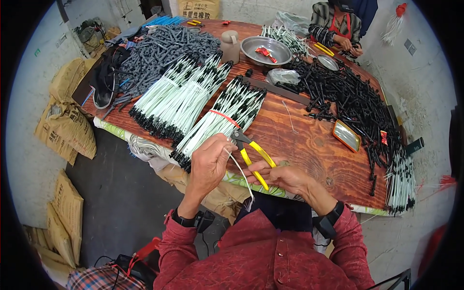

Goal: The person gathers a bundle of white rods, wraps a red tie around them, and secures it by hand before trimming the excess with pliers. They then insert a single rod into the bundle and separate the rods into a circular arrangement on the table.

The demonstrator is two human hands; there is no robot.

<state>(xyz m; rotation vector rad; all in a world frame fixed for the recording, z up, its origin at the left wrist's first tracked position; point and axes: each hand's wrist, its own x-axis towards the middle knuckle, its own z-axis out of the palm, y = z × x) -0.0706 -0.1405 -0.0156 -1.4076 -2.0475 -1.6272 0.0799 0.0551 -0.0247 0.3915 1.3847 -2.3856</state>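
My right hand (289,177) is wrapped round the yellow handles of a pair of cutting pliers (261,153), which are spread apart. The dark head of the pliers points up and left, close to the fingertips of my left hand (211,158). That hand is closed in a pinch on a thin white cord (240,170), whose frayed lower end hangs in front of my body. Just beyond my left hand lies a bundle of white strands with black ends (203,128), with a red band round it. Whether the jaws touch the cord is hard to make out.
More white bundles (166,99) and a heap of grey plastic parts (175,44) cover the table's left. Black parts (345,92) and an orange-framed mirror (346,136) lie right. A metal bowl (246,44) stands at the back; a co-worker's hands (349,46) are far right.
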